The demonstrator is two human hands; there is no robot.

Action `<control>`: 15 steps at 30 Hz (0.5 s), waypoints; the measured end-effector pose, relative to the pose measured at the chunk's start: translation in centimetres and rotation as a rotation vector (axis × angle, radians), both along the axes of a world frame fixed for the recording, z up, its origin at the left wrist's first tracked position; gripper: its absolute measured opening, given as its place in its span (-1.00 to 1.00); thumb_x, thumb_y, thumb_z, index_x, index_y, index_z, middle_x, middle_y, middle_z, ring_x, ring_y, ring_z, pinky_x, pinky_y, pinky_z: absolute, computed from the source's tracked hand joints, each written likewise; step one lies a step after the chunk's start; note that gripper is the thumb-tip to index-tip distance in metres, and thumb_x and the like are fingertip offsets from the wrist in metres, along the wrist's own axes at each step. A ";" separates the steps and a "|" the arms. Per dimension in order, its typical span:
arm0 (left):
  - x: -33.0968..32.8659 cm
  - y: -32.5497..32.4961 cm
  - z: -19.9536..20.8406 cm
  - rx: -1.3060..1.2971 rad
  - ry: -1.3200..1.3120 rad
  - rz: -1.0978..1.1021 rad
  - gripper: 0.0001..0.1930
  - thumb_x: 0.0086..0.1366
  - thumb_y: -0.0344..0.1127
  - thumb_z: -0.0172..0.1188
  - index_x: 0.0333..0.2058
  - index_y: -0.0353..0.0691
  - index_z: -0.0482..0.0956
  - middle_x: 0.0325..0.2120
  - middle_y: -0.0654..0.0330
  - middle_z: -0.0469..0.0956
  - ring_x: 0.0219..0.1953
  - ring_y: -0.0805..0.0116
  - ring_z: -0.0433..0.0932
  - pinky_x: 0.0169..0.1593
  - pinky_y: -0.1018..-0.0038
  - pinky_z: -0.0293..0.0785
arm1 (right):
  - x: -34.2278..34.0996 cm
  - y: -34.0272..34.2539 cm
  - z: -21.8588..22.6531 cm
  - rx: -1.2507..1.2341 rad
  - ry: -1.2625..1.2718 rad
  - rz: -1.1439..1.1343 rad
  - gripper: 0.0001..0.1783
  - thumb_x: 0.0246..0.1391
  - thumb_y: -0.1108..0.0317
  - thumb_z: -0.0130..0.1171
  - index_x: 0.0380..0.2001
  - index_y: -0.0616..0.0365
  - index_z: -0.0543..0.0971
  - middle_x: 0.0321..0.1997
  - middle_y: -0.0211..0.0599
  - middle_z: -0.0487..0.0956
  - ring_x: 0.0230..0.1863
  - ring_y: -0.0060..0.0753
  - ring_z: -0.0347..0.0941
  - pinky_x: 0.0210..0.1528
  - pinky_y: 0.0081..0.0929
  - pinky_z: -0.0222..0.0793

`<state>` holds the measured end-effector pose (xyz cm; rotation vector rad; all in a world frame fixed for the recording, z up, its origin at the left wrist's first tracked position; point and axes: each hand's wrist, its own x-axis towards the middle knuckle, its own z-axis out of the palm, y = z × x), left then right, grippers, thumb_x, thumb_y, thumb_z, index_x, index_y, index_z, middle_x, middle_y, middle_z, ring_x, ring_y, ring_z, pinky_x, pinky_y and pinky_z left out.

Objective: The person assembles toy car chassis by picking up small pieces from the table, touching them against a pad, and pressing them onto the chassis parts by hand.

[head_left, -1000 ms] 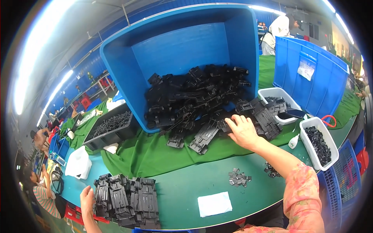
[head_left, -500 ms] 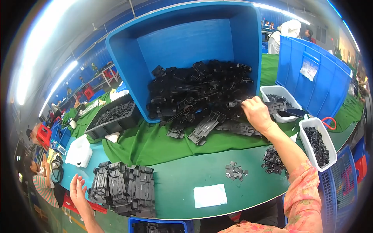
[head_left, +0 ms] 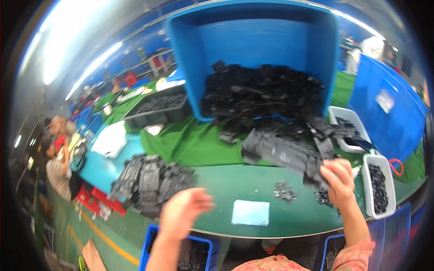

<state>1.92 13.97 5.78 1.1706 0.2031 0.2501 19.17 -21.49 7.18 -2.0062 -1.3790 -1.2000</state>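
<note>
- Far left: stacked black plastic parts [head_left: 149,180] on the counter [head_left: 244,180], up-left of my left hand [head_left: 183,212].
- Left hand — blurred, fingers spread, holding nothing, near the counter's front edge.
- Centre: pale blue rectangular slip [head_left: 251,212] lying flat; small dark bits [head_left: 285,192] just beyond it.
- Right hand [head_left: 339,183] — closed on the near end of a long black part [head_left: 285,156], its long axis running up-left toward the tipped blue bin [head_left: 253,36].
- Right: white trays [head_left: 379,187] of small black pieces.
</note>
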 end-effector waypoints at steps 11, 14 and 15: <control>2.2 -7.9 -4.1 -0.795 0.116 -1.113 -0.11 0.21 0.40 -0.23 0.27 -0.24 0.06 0.10 -0.28 0.28 -0.03 -0.34 0.44 -0.21 -0.14 0.53 | -3.0 2.3 -1.7 -0.205 -0.013 0.411 -0.59 -0.38 0.49 0.29 -0.27 0.16 0.63 -0.15 -0.21 0.37 -0.27 -0.21 0.37 -0.43 -0.38 0.37; 1.9 -8.6 -3.9 -0.802 0.072 -1.210 -0.12 0.20 0.35 -0.13 0.26 -0.26 0.05 0.10 -0.35 0.25 -0.07 -0.39 0.45 -0.26 -0.13 0.56 | -3.1 1.8 -2.6 -0.197 -0.040 0.369 -0.60 -0.37 0.47 0.28 -0.28 0.17 0.63 -0.16 -0.21 0.38 -0.28 -0.22 0.37 -0.43 -0.37 0.38; 1.9 -8.8 -4.2 -0.882 0.075 -1.211 -0.16 0.22 0.27 -0.13 0.26 -0.30 0.03 0.11 -0.38 0.21 -0.11 -0.41 0.47 -0.30 -0.12 0.58 | -3.0 1.7 -2.8 -0.209 -0.033 0.383 -0.60 -0.37 0.47 0.28 -0.28 0.17 0.63 -0.16 -0.21 0.38 -0.28 -0.23 0.37 -0.43 -0.37 0.38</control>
